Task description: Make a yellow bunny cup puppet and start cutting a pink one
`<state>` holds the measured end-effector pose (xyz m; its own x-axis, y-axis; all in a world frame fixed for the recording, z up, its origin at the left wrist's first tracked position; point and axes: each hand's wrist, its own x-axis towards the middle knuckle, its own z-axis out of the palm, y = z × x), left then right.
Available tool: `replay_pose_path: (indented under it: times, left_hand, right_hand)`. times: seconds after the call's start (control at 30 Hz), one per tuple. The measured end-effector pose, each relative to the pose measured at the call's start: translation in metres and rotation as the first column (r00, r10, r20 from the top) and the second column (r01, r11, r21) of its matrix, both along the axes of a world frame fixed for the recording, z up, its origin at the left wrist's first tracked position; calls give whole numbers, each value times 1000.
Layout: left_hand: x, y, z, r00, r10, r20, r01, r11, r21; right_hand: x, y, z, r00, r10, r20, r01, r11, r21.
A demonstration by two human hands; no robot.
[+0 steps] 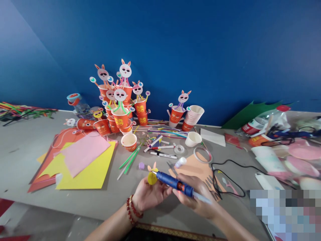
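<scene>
My left hand (150,197), palm up and with red bead bracelets on its wrist, holds a small yellow paper disc (151,179) at its fingers. Two pale orange paper ears (152,166) stand at the disc's top edge. My right hand (200,187) grips a blue glue gun (168,179), a clear glue stick (203,198) poking out of its back end. The gun's metal tip sits at the disc's upper edge; whether they touch I cannot tell. Just left of the ears is a purple cap (141,165).
Rabbit-faced paper cups (120,117) stand stacked at the back. Yellow paper (85,177) and pink paper (84,152) lie left. Scissors (172,167), orange paper (198,164), a tape roll (179,149) and markers (163,154) lie ahead. A black cable (229,160) loops at right.
</scene>
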<state>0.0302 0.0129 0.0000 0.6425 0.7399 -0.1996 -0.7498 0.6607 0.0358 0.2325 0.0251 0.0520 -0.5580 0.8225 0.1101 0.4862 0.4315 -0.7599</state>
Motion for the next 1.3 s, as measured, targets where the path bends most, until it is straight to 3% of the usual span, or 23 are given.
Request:
replay_pose_path:
  times: [1.07,1.3]
  left_hand:
    - [1,0,0,997,18,-76,-20,999,-32]
    - [1,1,-1,999,21,-27,-22,999,-34]
  right_hand:
    - [-1,-1,4,1000,-10,1,10,1000,-6]
    - [2,-2,21,999,-42,14,42,999,-2]
